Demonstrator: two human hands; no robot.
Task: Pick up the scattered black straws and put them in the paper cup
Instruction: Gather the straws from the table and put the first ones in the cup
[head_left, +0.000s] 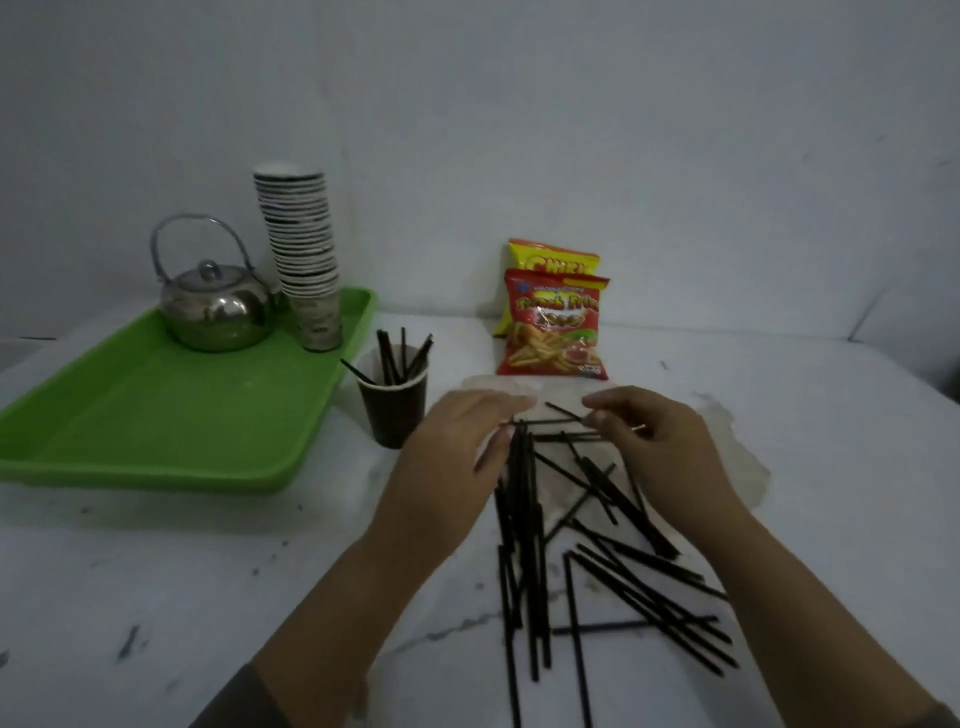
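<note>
Several black straws (613, 566) lie scattered in a loose pile on the white table, in front of me and to the right. A dark paper cup (393, 413) stands upright left of the pile, with several black straws sticking out of its top. My left hand (449, 457) hovers over the pile's left side, fingers spread, its fingertips at one straw's end. My right hand (660, 447) is above the pile's far end, thumb and forefinger pinched on a thin black straw (563, 411) that runs toward the left hand.
A green tray (130, 410) at the left holds a metal teapot (213, 309) and a tall stack of paper cups (306, 260). Two snack bags (553, 319) lean on the wall behind the straws. A crumpled clear plastic sheet (737, 447) lies under the pile.
</note>
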